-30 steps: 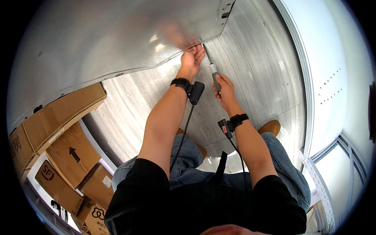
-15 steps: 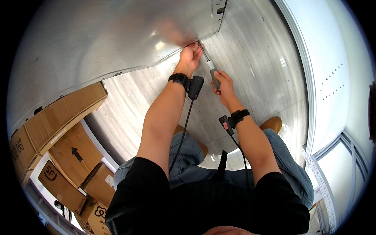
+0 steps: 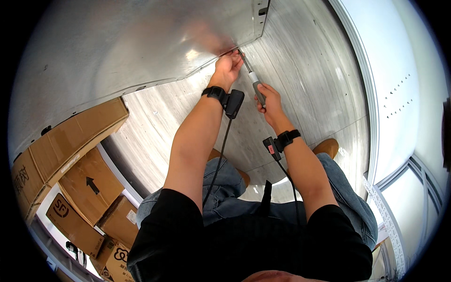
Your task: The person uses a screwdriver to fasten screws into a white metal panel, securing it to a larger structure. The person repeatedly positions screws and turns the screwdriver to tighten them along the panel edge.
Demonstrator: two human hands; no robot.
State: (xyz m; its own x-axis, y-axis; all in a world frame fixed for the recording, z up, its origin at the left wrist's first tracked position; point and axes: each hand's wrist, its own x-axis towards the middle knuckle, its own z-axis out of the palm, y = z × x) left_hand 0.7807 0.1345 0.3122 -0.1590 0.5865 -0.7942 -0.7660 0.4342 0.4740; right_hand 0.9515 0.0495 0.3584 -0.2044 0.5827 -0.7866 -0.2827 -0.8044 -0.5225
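My right hand [image 3: 268,99] grips the grey handle of a screwdriver [image 3: 251,77], whose thin shaft points up and left to the lower edge of a large silver metal panel [image 3: 127,42]. My left hand [image 3: 227,68] is closed at that same edge, its fingers pinched right beside the screwdriver tip. Whatever sits between those fingers is too small to make out. Both wrists carry black bands with small black devices and dangling cables.
Pale wood-grain flooring [image 3: 300,61] lies beyond the hands. Several brown cardboard boxes [image 3: 70,155] are stacked at the left. A white wall [image 3: 399,70] and a window frame run along the right. My jeans-clad knees and a brown shoe [image 3: 327,146] show below.
Both hands and the screwdriver have shifted slightly up along the panel edge. The grip on the handle is the same.
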